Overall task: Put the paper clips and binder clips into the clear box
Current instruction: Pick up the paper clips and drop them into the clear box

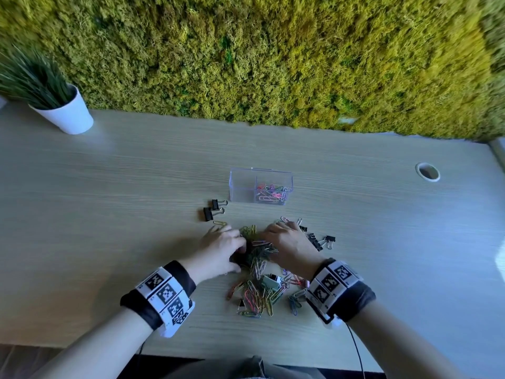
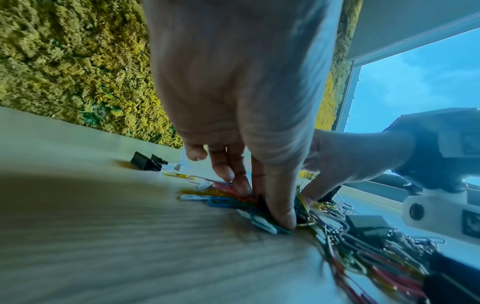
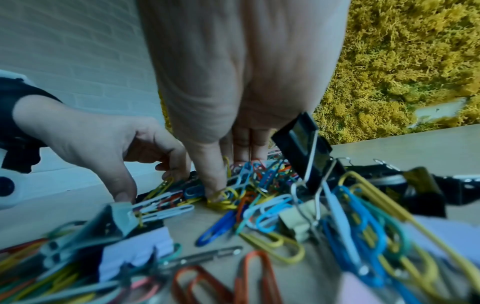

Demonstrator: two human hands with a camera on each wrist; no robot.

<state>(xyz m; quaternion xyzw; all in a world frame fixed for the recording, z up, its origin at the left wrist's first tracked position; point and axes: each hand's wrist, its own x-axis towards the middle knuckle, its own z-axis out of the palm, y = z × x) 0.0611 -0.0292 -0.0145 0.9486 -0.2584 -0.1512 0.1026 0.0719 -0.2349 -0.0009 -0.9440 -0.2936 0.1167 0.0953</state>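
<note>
Left hand [image 1: 222,248]: my fingers curl into the paper clip pile [image 1: 258,280], gathering clips.
Right hand [image 1: 287,243]: fingers straight, pressing the pile's other side.
Clear box [image 1: 243,187]: beyond the pile, clips in its right compartment.

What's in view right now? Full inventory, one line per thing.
clear box: one, transparent, two compartments, on the desk beyond the pile; right compartment holds coloured paper clips, left looks empty
paper clips: too many to count, mixed colours, loose pile on the desk between and below the hands
binder clips: two black left of the box, several black right of the right hand, a few more in the pile
potted plant: one, white pot, far left
desk: one, light wood
moss wall: green-yellow, behind the desk
left hand: fingers curled into the pile
right hand: fingers down in the pile
</note>
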